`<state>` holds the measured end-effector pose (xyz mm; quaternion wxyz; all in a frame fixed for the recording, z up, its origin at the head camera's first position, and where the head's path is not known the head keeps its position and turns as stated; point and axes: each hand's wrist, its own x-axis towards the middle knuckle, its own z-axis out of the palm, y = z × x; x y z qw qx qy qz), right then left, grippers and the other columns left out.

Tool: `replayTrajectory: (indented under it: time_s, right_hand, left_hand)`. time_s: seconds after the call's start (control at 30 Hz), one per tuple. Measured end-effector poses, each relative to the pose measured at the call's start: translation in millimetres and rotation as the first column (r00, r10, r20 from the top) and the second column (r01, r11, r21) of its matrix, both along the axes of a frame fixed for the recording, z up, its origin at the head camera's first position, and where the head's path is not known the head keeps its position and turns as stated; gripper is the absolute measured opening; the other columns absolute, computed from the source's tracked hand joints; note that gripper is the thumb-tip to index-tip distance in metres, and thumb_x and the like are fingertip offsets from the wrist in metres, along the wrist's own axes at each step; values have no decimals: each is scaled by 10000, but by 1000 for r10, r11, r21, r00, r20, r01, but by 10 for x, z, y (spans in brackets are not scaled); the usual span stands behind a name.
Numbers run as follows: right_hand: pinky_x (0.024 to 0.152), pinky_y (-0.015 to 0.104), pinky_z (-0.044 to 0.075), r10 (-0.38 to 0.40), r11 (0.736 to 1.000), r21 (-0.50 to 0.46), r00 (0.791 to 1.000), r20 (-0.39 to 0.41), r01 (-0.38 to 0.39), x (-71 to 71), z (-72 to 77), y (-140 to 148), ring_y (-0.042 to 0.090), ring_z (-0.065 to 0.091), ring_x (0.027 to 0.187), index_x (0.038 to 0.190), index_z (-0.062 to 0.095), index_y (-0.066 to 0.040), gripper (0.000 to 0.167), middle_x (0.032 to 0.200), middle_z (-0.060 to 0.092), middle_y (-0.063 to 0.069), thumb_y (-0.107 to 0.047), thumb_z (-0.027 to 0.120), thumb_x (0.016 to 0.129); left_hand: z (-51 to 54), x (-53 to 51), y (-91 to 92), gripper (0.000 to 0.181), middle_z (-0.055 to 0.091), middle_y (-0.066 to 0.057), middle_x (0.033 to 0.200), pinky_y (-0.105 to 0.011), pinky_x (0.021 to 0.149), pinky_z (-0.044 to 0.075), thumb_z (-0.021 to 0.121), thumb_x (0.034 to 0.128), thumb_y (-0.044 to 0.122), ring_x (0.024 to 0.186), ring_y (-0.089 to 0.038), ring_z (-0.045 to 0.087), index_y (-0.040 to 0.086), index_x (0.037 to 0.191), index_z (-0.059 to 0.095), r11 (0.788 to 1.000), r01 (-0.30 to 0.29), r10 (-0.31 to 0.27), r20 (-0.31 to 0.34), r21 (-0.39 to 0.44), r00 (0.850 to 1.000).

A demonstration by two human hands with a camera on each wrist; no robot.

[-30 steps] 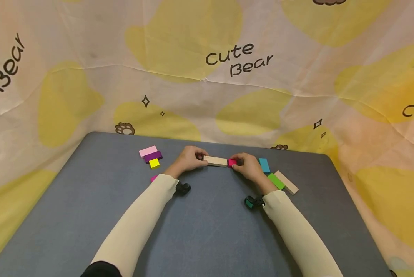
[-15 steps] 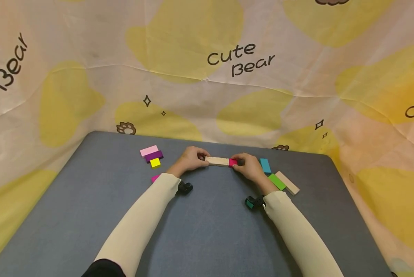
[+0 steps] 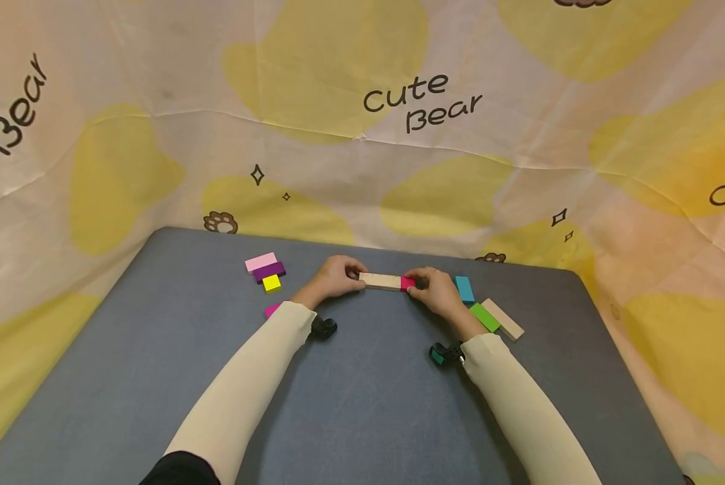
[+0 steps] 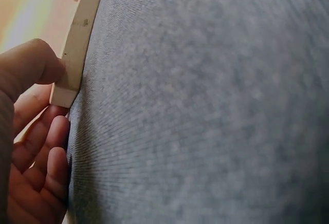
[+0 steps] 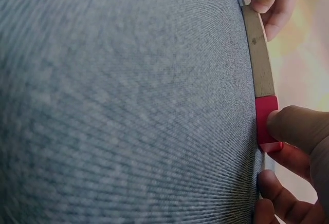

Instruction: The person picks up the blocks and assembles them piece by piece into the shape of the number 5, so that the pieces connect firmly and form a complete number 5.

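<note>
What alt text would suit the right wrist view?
Right hand pinching a red block end to end with a wooden block on a grey tabletop. The left hand holds the wooden block's far end.

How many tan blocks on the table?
2. One tan block runs from the left hand to the red block in the right hand; another tan block lies beside the green block. More may be hidden.

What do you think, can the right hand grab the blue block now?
Probably not yet: the right hand pinches the red block, though the blue block lies close to that hand.
</note>
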<state>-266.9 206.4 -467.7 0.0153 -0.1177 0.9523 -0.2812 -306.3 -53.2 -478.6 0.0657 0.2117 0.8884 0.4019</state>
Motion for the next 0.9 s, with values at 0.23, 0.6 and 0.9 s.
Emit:
replayTrajectory:
  time_s: [0.23,0.6,0.9]
  right_hand:
    - [706,358,459,-3,1000,-9,1000,-8,2,-7,6,-2,212,555,793,1162,690,-169,283,1166,652,112,-202,691,881]
    - [725,368,453,0,1000,-9,1000,-8,0,18,30,-9,220,541,804,1170,687,-161,292,1170,651,117,-203,688,882]
    - [757,403,474,2,1000,-16,1000,-6,-2,29,8,5,234,567,843,1182,680,-159,295,1204,640,126,-209,678,891]
  left_hand:
    - [68,27,-12,369,663,-101,1135,-359,857,504,725,831,223,943,-201,620,88,1171,676,1000,-10,10,-15,25,1000]
    - [226,152,-138,408,645,-77,1198,-401,960,486,681,866,296,1075,-240,611,70,1204,649,998,44,-48,-119,-39,992]
    - [364,274,-392,406,632,-45,1231,-446,966,479,684,867,313,1121,-266,599,112,1218,653,996,19,-29,-114,-83,993]
